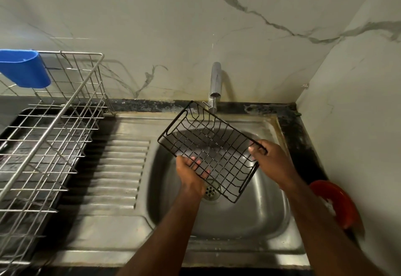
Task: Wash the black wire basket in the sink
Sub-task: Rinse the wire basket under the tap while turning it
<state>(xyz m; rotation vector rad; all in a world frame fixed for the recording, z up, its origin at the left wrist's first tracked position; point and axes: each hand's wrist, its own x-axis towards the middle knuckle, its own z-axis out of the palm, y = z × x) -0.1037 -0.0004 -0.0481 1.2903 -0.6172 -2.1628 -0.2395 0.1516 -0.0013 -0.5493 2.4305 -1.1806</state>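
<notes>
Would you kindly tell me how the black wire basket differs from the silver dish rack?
The black wire basket is dark, smaller and held tilted over the sink by both hands; the silver dish rack is pale metal, larger and stands on a black tray to the left. Both are open wire grids.

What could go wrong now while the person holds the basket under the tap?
The wet basket is held only at its near edge by the left hand and right hand, so it might slip into the sink. Tap water hitting the tilted wires may splash onto the wall.
</notes>
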